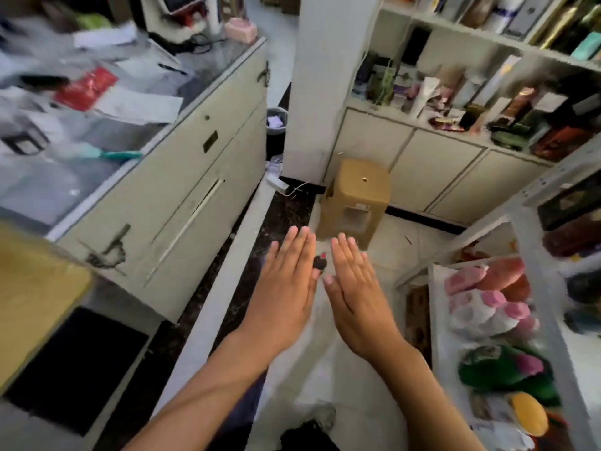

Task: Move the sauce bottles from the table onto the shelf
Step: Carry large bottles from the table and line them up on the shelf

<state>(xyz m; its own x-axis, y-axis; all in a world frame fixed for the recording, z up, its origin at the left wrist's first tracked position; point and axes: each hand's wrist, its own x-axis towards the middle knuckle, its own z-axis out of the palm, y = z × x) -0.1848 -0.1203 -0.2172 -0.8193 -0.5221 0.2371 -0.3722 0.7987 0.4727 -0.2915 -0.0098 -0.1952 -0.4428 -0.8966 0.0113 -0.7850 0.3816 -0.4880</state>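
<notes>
Holding both arms out over the floor, the left hand (286,281) and the right hand (353,294) are flat with straight fingers, side by side, holding nothing. A brown stool (356,196) stands just past the fingertips. The messy counter (195,79) is to the left and the packed shelf (487,102) to the right. I cannot pick out any sauce bottles; everything looks blurry. Hurrying here could mean bumping the stool or grabbing the wrong thing.

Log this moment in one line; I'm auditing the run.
left hand: open, empty | right hand: open, empty | sauce bottles: none identifiable | stool: ahead
</notes>
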